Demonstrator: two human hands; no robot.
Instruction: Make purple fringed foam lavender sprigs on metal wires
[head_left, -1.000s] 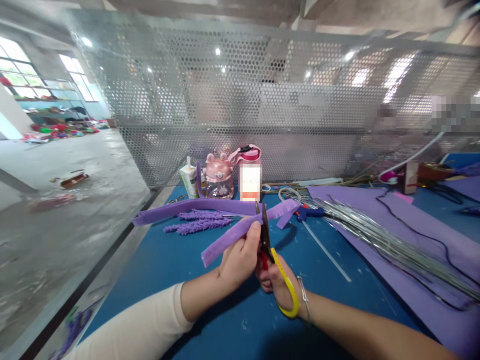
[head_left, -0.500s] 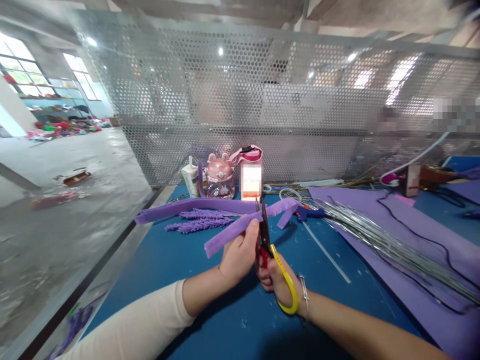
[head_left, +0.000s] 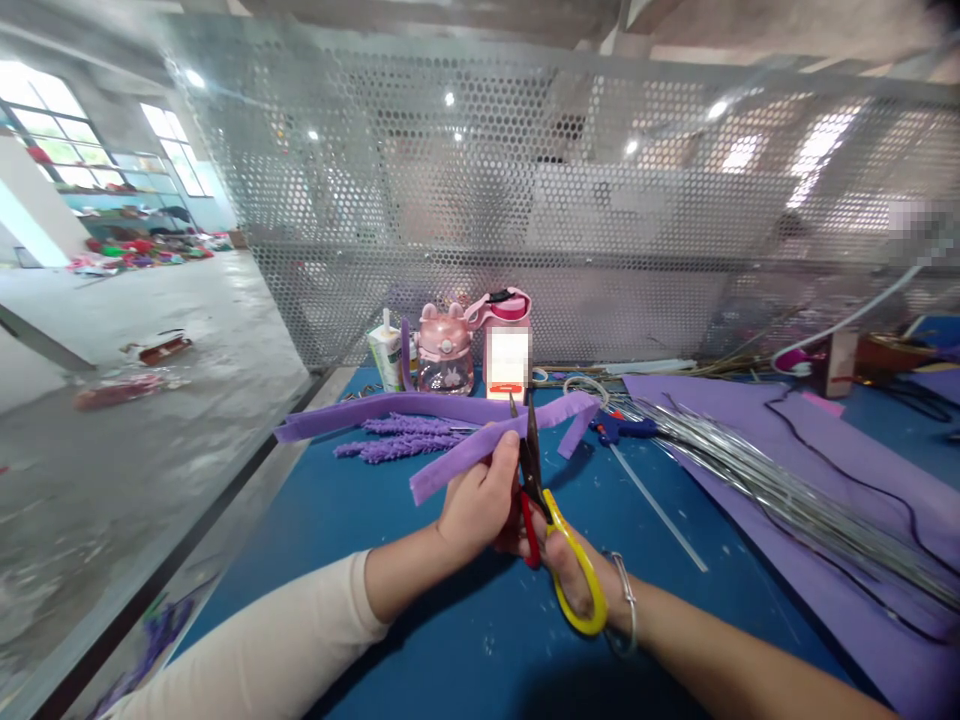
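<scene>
Left hand pinches strip; right hand grips scissors.

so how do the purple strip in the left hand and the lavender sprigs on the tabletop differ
The purple strip is a flat band; the lavender sprigs are bumpy spikes. The strip is held in the left hand; the sprigs lie on the blue tabletop. Both are purple.

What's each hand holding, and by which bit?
Left hand: a purple strip, pinched beside the scissor blades. Right hand: the scissors, by the handles.
</scene>
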